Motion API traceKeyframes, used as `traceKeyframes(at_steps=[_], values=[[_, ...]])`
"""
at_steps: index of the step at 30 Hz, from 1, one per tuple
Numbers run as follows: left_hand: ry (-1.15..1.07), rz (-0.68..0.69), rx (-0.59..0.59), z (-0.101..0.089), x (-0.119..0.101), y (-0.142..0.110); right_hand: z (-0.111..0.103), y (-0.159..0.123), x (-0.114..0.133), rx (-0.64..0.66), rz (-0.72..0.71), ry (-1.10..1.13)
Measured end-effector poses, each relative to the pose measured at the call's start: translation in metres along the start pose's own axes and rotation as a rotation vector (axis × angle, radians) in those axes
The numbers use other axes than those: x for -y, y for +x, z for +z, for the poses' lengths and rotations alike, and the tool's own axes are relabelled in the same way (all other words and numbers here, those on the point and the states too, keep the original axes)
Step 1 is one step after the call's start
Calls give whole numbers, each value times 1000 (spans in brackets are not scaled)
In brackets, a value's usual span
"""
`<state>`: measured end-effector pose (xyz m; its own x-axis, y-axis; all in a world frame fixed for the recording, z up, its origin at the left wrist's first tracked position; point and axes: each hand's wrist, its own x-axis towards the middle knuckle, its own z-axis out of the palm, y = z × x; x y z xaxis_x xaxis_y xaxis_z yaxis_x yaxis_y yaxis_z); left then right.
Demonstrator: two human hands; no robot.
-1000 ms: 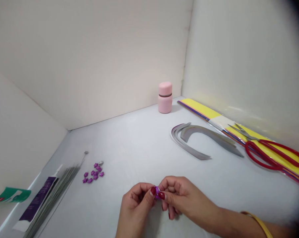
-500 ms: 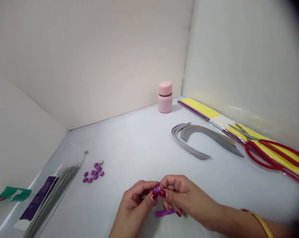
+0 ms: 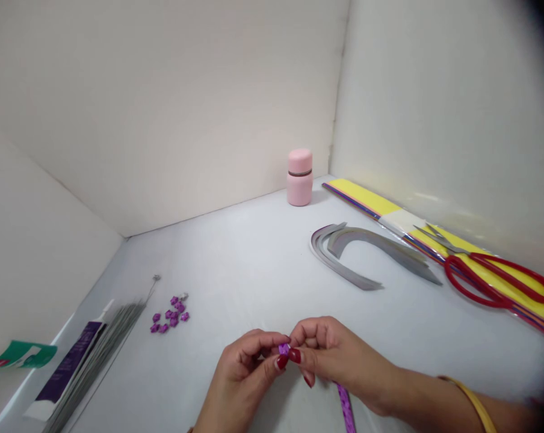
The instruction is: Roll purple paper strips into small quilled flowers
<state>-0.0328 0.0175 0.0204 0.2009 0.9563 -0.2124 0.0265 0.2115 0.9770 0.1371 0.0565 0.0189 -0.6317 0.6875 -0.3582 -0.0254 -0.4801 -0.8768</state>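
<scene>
- We have the purple paper strip (image 3: 345, 409) low in view: its small folded end (image 3: 283, 348) sits between both hands, just above the surface, and its loose length shows below the right hand. The stretch between is hidden, so we only judge the two to be one piece.
- We expect it to be very light, thin and bendy, glossy enough to slide a little, and easy to crease or crush; the folded end is best held by its edges, in a soft pinch.
- Its long axis, along the loose part, runs nearly straight toward us, the near end leaning slightly right and leaving the view.
- We see the left hand (image 3: 249, 370) pinching the folded end between thumb and finger.
- Our right hand (image 3: 333, 352) meets it from the other side, thumb and forefinger closed on it.
- Beyond, to the left, we have small purple stars (image 3: 174, 322); farther off, to the right, curved grey strips (image 3: 371, 237) and red-handled scissors (image 3: 468, 253).
</scene>
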Motion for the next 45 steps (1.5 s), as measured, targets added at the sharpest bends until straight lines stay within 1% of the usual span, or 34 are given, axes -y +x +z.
traceKeyframes(at_steps=[2,5,9,13,15,18,22,25,28,31,34,36,40,43,45], values=[[-48,-12,-36,3,1,1,1,1,0,-11,-41,19],[-82,-52,-164,9,2,-1,2,1,1,-24,-76,14],[35,-20,-346,19,4,-5,3,1,-2,-100,-76,-47],[101,19,-444,25,11,-7,3,1,-3,-142,-44,-92],[161,74,-462,25,16,-7,3,0,-3,-143,-2,-118],[274,197,-480,24,19,-7,5,-1,-2,-148,38,-130],[469,432,-525,25,18,-7,7,-2,-1,-173,61,-87],[618,588,-587,28,18,-7,8,-2,-3,-163,49,-28],[679,643,-613,30,23,-8,8,-1,-7,-144,13,23],[650,641,-579,30,27,-8,7,-1,-9,-144,-9,47],[563,621,-518,29,26,-7,7,-1,-7,-158,-15,61],[464,555,-491,28,25,-6,7,-2,-4,-151,-18,67],[211,354,-498,27,25,-4,7,-1,-2,-131,-20,82],[154,321,-451,28,25,-3,6,1,-5,-139,-20,74],[146,324,-456,28,22,-4,6,2,-6,-155,-23,54]])
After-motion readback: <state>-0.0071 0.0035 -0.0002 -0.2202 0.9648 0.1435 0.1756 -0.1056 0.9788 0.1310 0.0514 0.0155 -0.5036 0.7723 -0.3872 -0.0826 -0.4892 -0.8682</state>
